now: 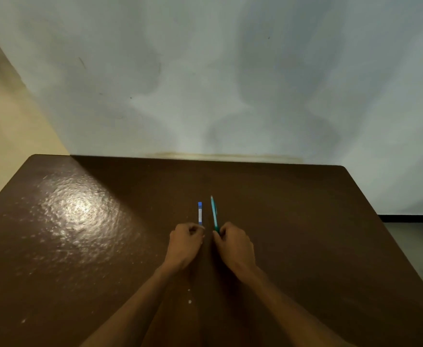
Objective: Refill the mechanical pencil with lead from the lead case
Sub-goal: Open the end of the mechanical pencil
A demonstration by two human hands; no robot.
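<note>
Two bare hands sit low-center in the frame on a brown tabletop [105, 246]. Left hand [185, 242] has its fingers curled at the near end of the blue-and-white lead case [200, 213], right hand [233, 244] pinches the teal mechanical pencil [214, 212]. Both lie side by side, pointing toward the pale wall [205, 71] up top.

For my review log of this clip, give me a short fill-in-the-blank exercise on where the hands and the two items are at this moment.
1. The teal mechanical pencil lies at the fingers of the ____ hand.
2. The lead case has a white body and ____ ends.
3. The left hand is at the ____ end of the lead case.
4. Both items lie on a ____ table.

Missing words: right; blue; near; brown
</note>
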